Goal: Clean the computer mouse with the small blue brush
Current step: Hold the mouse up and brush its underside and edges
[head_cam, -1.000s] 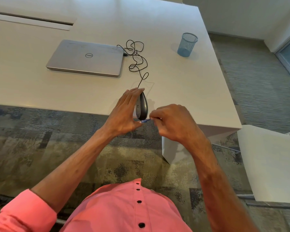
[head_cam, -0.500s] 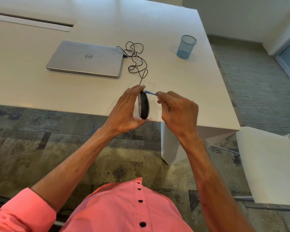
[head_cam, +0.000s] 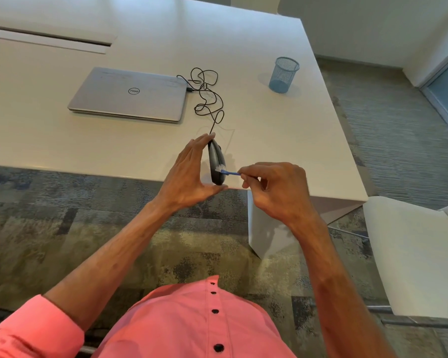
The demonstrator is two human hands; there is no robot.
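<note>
My left hand (head_cam: 189, 171) holds the dark grey computer mouse (head_cam: 216, 161) on edge above the table's near edge, fingers at its far end and thumb under its near end. The mouse's black cable (head_cam: 204, 96) runs in loops to the laptop. My right hand (head_cam: 274, 189) pinches the thin handle of the small blue brush (head_cam: 229, 173). Its white bristles touch the mouse's right side near the lower half.
A closed silver laptop (head_cam: 130, 95) lies on the white table (head_cam: 282, 130) at the left. A blue mesh cup (head_cam: 283, 74) stands at the back right. A white chair seat (head_cam: 414, 254) is at the right, beside the table's corner. Patterned carpet lies below.
The brush has moved from the mouse's near end up to its far end and back down to its lower right side. My left hand keeps the mouse on edge.
</note>
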